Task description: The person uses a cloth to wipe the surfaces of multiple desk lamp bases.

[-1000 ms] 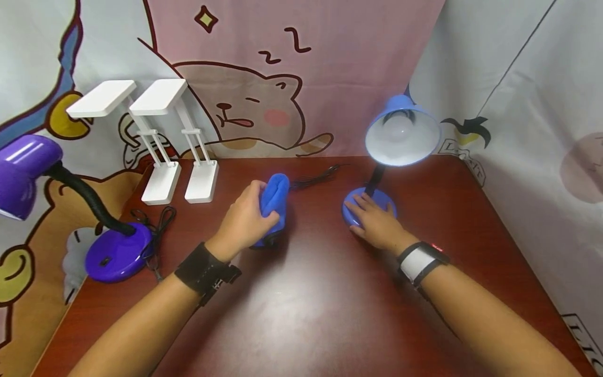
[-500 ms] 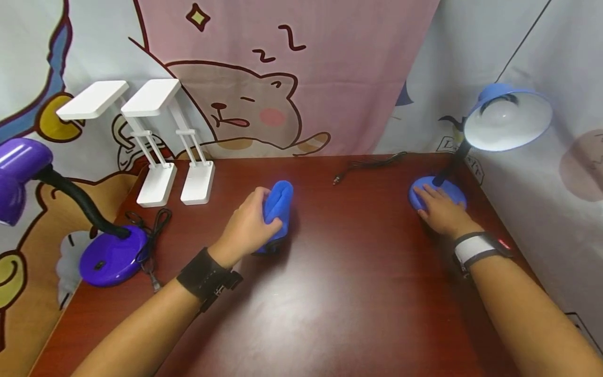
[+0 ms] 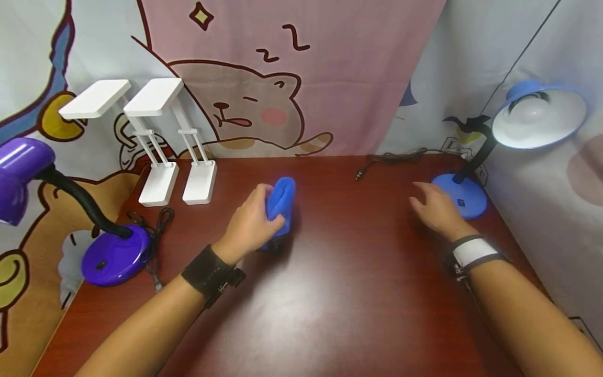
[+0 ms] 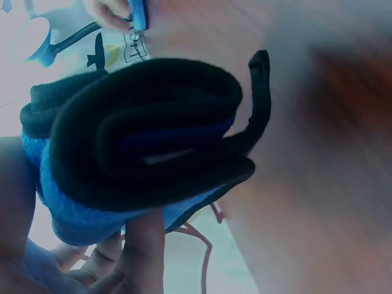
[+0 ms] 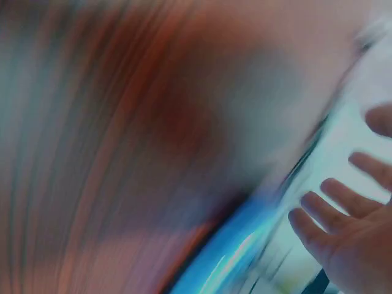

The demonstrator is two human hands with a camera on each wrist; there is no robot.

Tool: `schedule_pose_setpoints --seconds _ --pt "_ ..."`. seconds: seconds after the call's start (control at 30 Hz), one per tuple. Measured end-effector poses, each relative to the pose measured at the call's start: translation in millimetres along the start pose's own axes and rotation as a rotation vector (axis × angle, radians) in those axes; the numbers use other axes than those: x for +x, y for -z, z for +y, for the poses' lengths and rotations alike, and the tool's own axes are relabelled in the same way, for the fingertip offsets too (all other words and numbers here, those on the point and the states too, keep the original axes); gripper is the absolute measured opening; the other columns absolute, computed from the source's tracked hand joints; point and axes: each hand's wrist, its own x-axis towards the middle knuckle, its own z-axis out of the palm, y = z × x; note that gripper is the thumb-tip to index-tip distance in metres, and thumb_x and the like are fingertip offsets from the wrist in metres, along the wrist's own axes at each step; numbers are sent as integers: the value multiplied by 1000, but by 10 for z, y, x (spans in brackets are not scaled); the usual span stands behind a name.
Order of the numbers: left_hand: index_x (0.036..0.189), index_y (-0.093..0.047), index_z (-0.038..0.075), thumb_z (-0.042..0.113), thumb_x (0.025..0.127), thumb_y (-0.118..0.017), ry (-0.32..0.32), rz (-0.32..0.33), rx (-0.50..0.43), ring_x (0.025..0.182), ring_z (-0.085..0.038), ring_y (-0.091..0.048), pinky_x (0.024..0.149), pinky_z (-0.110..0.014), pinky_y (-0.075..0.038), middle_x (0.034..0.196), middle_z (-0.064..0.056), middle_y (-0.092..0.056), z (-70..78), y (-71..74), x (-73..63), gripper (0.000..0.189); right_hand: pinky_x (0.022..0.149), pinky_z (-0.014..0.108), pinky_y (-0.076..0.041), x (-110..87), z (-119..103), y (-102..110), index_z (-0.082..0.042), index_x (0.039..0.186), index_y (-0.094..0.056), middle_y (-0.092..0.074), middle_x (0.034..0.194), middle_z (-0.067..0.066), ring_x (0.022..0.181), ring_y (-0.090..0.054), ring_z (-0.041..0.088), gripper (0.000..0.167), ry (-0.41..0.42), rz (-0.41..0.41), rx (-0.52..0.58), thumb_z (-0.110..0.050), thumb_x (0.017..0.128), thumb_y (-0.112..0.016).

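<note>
My left hand (image 3: 249,222) grips a folded blue cloth (image 3: 281,201) above the table. In the left wrist view the cloth (image 4: 92,214) shows thick black edging, rolled in layers, with a black loop (image 4: 261,92) sticking out. My right hand (image 3: 438,212) is at the left side of the blue desk lamp's base (image 3: 471,201), fingers spread and holding nothing. That lamp's shade (image 3: 539,118) tilts forward with a white inside and a bulb. In the right wrist view the right hand (image 5: 349,226) shows straight fingers near the blurred blue base (image 5: 226,260).
A purple desk lamp (image 3: 115,256) with a coiled cord (image 3: 157,230) stands at the left. Two white folding lamps (image 3: 158,183) are at the back left. The blue lamp's black cord (image 3: 395,158) lies along the back edge. Printed cloth (image 3: 358,78) hangs behind the reddish-brown table (image 3: 330,293).
The blue lamp has slid right to the table's right back corner, its cord trailing. My right hand has come off its base. The left hand keeps its grip on the cloth.
</note>
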Motion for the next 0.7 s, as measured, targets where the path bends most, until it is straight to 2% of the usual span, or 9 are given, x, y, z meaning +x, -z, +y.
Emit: schedule_pose_setpoints --seconds 0.07,0.2,0.3,0.33,0.4,0.47,0.6,0.7 --pt "144 -46 8 29 89 -75 -9 17 -7 106 -35 -69 83 -55 -63 129 -14 -63 39 -9 41 65 124 63 -32 -44 -450 -119 2 153 -48 -49 156 31 148 -43 49 52 31 -16 216 -22 108 -56" --pt "145 -46 10 30 90 -76 -43 13 -9 106 -34 -71 83 -54 -63 130 -13 -63 174 -101 80 66 122 58 -40 -186 -1287 -361 -10 162 -40 -42 166 21 145 -52 44 56 60 -196 667 -28 111 -53" --pt "147 -44 9 32 91 -78 -83 -32 -15 110 -35 -72 86 -53 -63 135 -15 -62 296 -218 48 69 114 60 -46 -295 -1691 -519 -9 167 -27 -33 170 23 140 -54 50 63 58 -306 936 -21 111 -52" --pt "148 -43 9 33 92 -78 -97 -49 -22 112 -36 -72 87 -54 -63 137 -15 -61 331 -257 31 71 114 60 -46 -322 -1777 -563 -8 168 -24 -32 171 24 142 -53 49 64 61 -320 987 -18 111 -52" --pt "149 -41 8 36 92 -80 -117 -76 -46 114 -36 -72 89 -52 -63 137 -17 -60 385 -322 -2 75 115 59 -46 -353 -1887 -639 -7 169 -19 -33 170 25 146 -49 47 68 71 -318 1059 -14 110 -52" --pt "151 -38 7 33 90 -81 -140 -102 -92 113 -33 -71 89 -48 -63 135 -16 -58 408 -369 -26 78 114 57 -49 -357 -1932 -697 -7 168 -19 -39 166 26 147 -50 45 69 78 -277 1069 -12 109 -54" --pt "157 -34 8 18 88 -77 -215 -193 -242 107 -26 -63 88 -42 -60 129 -14 -54 396 -392 -51 82 106 54 -56 -322 -1899 -759 -11 165 -29 -53 154 26 138 -58 44 71 51 -160 991 -15 104 -64" --pt "160 -35 7 8 88 -71 -275 -256 -292 112 -26 -62 92 -44 -60 132 -15 -55 343 -349 -32 80 102 56 -58 -270 -1829 -782 -8 161 -35 -59 147 27 131 -63 45 69 33 -89 907 -14 101 -68"
